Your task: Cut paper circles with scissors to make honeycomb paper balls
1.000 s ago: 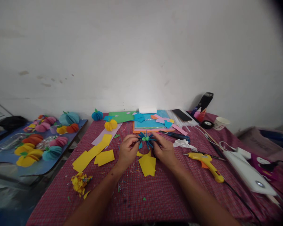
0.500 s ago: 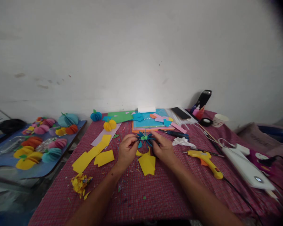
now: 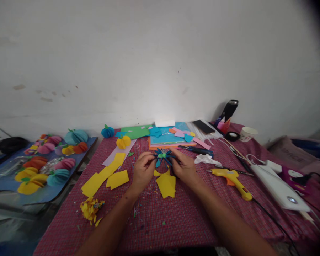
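Note:
A dark blue paper pumpkin (image 3: 163, 156) with a green top is held between both hands, its folds fanned apart, just above the table. My left hand (image 3: 144, 170) pinches its left side between thumb and fingers. On the opposite side, my right hand (image 3: 185, 167) grips the folds the same way. Yellow paper pieces (image 3: 166, 186) lie just below it on the cloth, with a cut curved yellow scrap at their top edge. A yellow paper pumpkin (image 3: 123, 142) sits beyond my left hand.
A yellow glue gun (image 3: 232, 179) and crumpled white tissue (image 3: 204, 159) lie on the right, near a white power bank (image 3: 280, 188). Yellow strips (image 3: 104, 174) and a scrap heap (image 3: 90, 209) are left. Finished paper pumpkins (image 3: 32, 181) fill a blue side table.
The view has shifted very slightly. Both hands keep the same hold on the blue paper pumpkin, with hardly any visible movement.

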Available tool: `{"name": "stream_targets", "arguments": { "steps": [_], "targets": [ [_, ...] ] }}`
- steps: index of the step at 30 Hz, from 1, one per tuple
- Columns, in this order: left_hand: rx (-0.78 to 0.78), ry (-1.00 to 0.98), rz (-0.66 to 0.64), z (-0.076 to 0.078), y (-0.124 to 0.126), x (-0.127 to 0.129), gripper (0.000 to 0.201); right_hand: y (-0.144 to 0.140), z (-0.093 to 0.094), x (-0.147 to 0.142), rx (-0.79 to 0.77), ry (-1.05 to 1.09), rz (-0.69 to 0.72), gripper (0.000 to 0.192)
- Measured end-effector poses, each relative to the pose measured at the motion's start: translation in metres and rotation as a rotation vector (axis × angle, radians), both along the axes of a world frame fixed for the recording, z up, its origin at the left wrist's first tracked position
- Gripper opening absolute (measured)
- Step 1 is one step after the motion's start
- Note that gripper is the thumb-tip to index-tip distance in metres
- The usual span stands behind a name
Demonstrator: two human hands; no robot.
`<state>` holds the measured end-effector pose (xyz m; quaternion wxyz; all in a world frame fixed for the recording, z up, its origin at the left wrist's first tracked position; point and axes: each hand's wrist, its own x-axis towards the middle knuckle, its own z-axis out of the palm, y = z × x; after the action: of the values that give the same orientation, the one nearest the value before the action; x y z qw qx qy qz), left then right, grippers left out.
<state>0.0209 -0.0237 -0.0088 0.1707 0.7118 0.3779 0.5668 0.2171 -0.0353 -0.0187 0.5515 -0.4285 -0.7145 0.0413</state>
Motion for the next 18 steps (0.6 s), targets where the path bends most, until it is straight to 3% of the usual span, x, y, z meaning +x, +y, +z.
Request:
{"name": "stream_targets", "arguments": {
  "steps": [18],
  "targets": [
    [0.010,0.000,-0.007,0.0007,-0.0008,0.0000,0.007,0.0005,-0.0004,-0.0003,-0.001,-0.007,-0.018,0.049]
  ]
}}
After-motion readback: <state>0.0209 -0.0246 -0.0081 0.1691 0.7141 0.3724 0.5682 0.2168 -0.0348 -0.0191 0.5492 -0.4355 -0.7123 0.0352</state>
